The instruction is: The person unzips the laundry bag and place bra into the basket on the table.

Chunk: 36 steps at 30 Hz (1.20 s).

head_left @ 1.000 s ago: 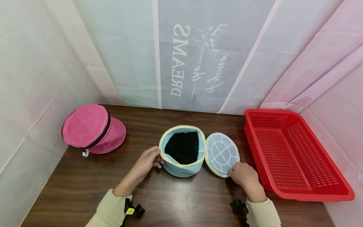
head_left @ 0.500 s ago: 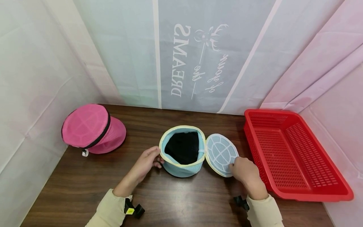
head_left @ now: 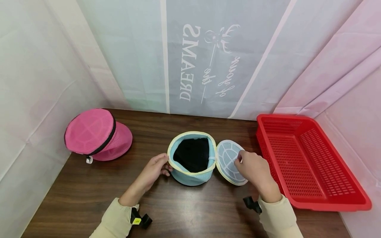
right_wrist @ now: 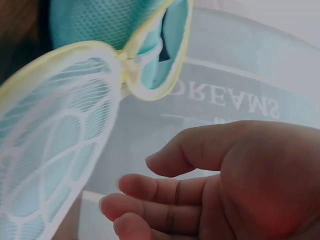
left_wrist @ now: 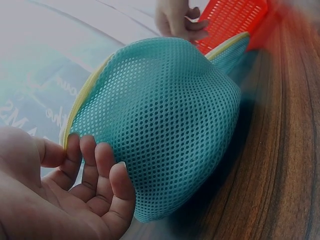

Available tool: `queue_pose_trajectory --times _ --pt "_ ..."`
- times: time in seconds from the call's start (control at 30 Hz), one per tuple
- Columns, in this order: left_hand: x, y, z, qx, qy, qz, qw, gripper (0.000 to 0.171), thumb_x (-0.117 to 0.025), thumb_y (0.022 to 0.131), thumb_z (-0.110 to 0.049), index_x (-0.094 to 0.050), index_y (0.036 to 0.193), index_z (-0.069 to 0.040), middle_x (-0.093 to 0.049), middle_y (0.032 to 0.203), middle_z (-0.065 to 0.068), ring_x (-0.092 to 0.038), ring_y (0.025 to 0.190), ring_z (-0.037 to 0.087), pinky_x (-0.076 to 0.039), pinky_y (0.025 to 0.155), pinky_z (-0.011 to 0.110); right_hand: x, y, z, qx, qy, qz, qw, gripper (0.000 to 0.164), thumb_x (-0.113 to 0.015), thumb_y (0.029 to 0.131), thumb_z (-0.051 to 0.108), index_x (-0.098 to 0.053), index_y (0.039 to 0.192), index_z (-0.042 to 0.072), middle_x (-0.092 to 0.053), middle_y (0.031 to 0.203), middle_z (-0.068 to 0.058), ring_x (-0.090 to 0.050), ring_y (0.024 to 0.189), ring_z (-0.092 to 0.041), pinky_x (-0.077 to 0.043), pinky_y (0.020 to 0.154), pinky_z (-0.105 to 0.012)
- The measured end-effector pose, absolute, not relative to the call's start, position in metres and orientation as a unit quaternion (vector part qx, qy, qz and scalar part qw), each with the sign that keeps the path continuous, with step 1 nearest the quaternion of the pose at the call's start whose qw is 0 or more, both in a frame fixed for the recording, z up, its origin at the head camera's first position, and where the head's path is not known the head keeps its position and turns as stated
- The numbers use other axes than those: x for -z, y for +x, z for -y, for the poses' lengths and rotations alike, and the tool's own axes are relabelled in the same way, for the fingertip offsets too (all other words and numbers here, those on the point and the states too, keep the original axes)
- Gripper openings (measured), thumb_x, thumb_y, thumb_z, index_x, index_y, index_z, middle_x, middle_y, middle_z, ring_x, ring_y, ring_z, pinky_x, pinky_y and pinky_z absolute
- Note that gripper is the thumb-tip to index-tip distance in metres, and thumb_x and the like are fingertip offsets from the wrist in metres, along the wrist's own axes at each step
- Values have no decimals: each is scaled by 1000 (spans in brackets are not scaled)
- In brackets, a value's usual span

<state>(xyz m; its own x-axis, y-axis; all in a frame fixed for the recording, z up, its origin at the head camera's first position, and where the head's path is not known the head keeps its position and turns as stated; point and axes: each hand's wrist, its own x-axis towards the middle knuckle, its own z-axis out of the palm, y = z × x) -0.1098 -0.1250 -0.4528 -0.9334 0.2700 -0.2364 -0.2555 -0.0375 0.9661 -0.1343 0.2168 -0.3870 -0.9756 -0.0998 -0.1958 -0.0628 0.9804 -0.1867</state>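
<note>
Pinched the yellow-trimmed rim of the blue mesh laundry bag [head_left: 190, 180] with the left hand [head_left: 153, 170], thumb against fingers [left_wrist: 89, 155], presumably to steady the soft wall and hold the mouth in place. Had the bag upright and uncovered near the middle of the tabletop [head_left: 190, 215], well in from the left and right edges, probably for easy reach from both sides. Had black fabric [head_left: 191, 155] inside, likely helping to fill out the mesh. Had the round ribbed mesh lid [head_left: 227, 162] joined to the rim and spread toward the right edge, apparently to leave the mouth clear. Could not tell about contact between lid and tabletop. Held nothing in the right hand [head_left: 256, 168]; hovered over the lid, just apart from it, with loosely bent, released fingers. Had the pink mesh laundry bag [head_left: 89, 132] lidded and slumped at the far left corner, presumably out of the way. Had the red plastic basket [head_left: 297, 168] along the right edge, probably to be near the right hand without crowding the blue bag.
</note>
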Motion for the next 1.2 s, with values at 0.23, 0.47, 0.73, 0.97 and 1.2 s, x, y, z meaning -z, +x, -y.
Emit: queue_pose_trajectory --times 0.23,0.47,0.73,0.97,1.2 --pt "452 -110 123 -722 3 -667 183 28 -39 110 -15 -58 100 4 -59 85 9 -58 80 20 -54 68 28 368 -144 -200 96 -89 -989 62 12 -63 89 18 -67 91 7 -51 59 -1 -47 51 -19 -41 45 -32" --pt "452 -110 122 -720 0 -669 185 28 -39 110 -14 -59 100 3 -58 85 9 -57 80 20 -54 68 28 356 -152 -182 94 -130 -985 62 21 -67 91 22 -71 103 5 -58 61 0 -51 52 -18 -47 47 -33" --pt "453 -110 122 -718 4 -671 184 29 -39 110 -15 -59 99 3 -58 86 12 -57 80 20 -53 67 27 350 -165 -165 93 -179 -976 81 27 -67 94 26 -73 111 6 -71 83 -6 -62 64 -20 -53 56 -38" --pt "453 -110 123 -718 5 -670 189 29 -39 110 -16 -59 100 2 -58 86 9 -57 81 20 -54 69 28 351 -179 -158 119 -204 -964 122 29 -66 97 26 -71 117 6 -70 89 -4 -62 74 -17 -53 63 -38" --pt "452 -110 123 -715 14 -673 188 29 -39 110 -16 -58 99 2 -58 86 9 -57 81 20 -54 69 29 355 -187 -148 109 -219 -960 138 33 -68 97 30 -68 120 7 -65 78 1 -59 69 -14 -49 57 -33"
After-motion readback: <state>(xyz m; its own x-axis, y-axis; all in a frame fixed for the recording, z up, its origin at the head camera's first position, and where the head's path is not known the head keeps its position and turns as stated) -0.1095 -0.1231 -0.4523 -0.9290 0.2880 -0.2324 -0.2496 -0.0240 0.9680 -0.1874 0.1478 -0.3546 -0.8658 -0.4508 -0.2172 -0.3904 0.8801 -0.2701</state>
